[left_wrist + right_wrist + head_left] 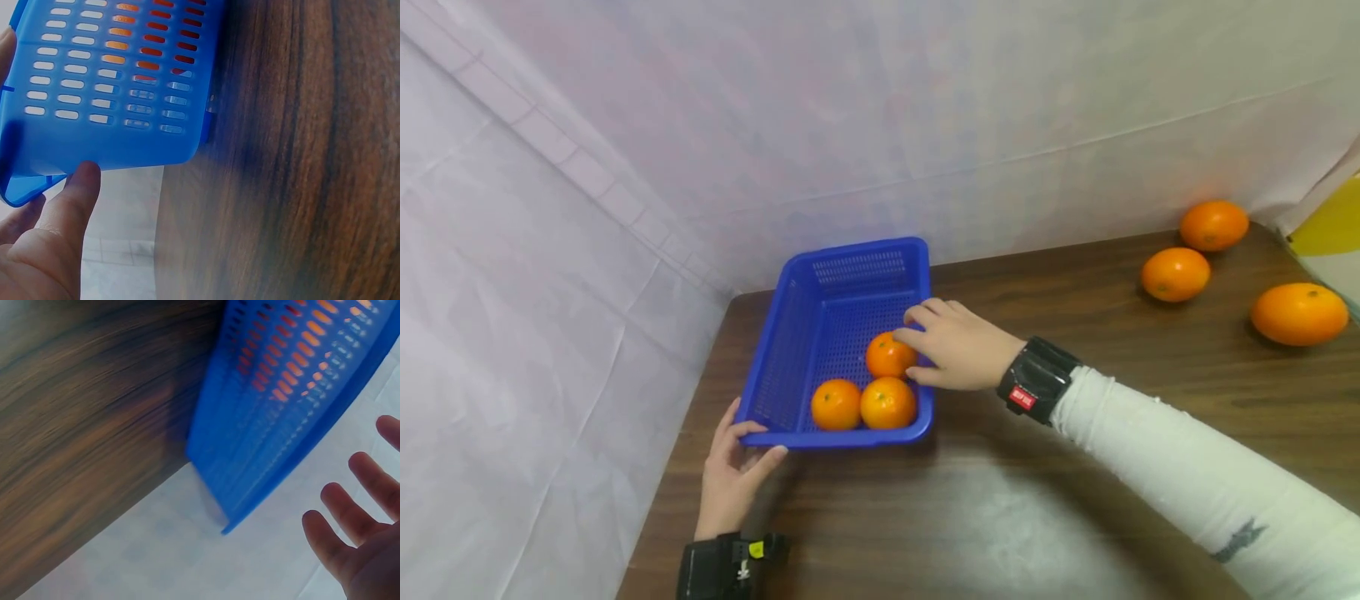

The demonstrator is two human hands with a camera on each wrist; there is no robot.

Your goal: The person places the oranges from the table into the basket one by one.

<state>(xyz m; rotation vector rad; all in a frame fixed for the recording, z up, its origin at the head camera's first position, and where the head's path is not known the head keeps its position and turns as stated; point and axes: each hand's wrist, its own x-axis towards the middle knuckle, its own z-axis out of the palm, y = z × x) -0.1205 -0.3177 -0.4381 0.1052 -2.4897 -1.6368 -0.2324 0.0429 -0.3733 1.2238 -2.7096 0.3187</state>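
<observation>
A blue plastic basket [820, 325] with slotted sides stands at the left end of the table. Three oranges lie inside: one at the front left [836, 405], one at the front right [888, 403], and another orange [887, 357] just behind. My left hand [731, 477] grips the basket's near left corner, thumb at the front wall and fingers at the rim; the left wrist view has this hand [50, 244] beside the slotted wall. Over the right rim reaches my right hand [958, 346], fingertips close by the rear orange. In the right wrist view its spread fingers [350, 515] hold nothing.
Three more oranges sit at the right end of the brown wooden table [1037, 500]: one near the back edge [1213, 225], one before it [1176, 274], one farther right [1299, 314]. White sheeting [880, 117] hangs behind and to the left. A yellow item [1330, 221] shows far right.
</observation>
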